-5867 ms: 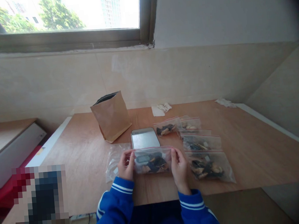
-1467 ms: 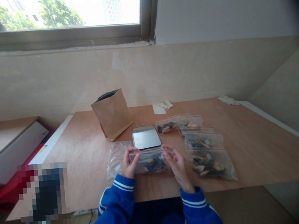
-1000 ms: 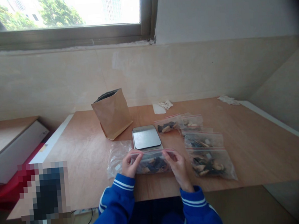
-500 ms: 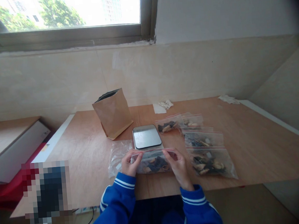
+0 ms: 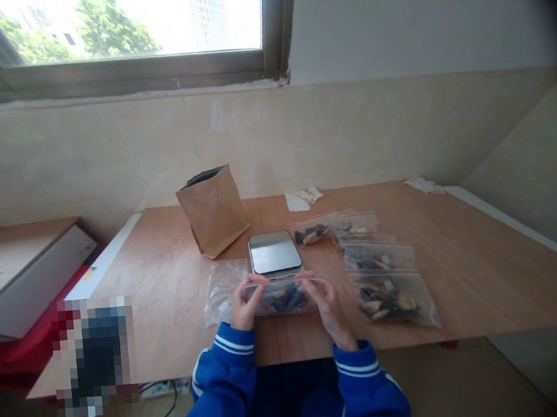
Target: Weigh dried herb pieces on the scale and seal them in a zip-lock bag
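A clear zip bag with dark and tan dried pieces in it lies at the near side of the table. My left hand pinches its top edge at the left, thumb against fingers. At the right end of the same edge, my right hand pinches it too. Just beyond the bag is a flat scale with a shiny square top and nothing on it. Loose clear plastic bags lie beside my left hand. To the right of my right hand rests a filled zip bag with similar pieces.
A brown paper bag stands with its top open behind the scale. More filled zip bags lie at the back right. White crumpled tissue is near the wall. A blurred-out dark object sits at the table's left edge.
Both hands keep their pinch on the zip bag's top edge. The edge has tipped slightly and the bag's visible body looks shorter. The camera view has shifted a little.
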Demonstrator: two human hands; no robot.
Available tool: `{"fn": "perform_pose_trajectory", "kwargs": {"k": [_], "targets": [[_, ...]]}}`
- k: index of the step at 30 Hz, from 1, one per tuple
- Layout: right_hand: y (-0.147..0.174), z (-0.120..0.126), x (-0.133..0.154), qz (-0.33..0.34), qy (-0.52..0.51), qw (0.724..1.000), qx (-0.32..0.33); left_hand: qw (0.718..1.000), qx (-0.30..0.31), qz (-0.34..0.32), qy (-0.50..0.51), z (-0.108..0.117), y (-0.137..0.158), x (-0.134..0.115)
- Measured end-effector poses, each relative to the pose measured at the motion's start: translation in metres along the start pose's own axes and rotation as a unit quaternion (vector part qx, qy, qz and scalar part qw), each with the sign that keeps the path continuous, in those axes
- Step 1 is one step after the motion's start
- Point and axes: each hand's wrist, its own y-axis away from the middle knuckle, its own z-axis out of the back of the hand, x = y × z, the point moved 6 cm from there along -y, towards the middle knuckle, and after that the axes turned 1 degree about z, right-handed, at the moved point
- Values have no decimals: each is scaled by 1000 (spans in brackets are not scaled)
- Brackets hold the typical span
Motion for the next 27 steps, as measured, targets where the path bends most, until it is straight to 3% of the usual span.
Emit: {"fn": "perform_pose_trajectory", "kwargs": {"k": [8, 16, 22, 27], "targets": [[-4, -15, 8, -45, 1, 997, 62, 999, -35, 34, -5, 0, 6, -2], [4, -14, 7, -19, 12, 1000, 20, 998, -48, 20, -44, 1, 6, 4], [8, -11, 4, -35, 13, 999, 19, 995, -64, 10, -76, 8, 7, 12], [8, -9, 3, -9, 44, 999, -24, 992, -82, -7, -100, 9, 6, 10]]}}
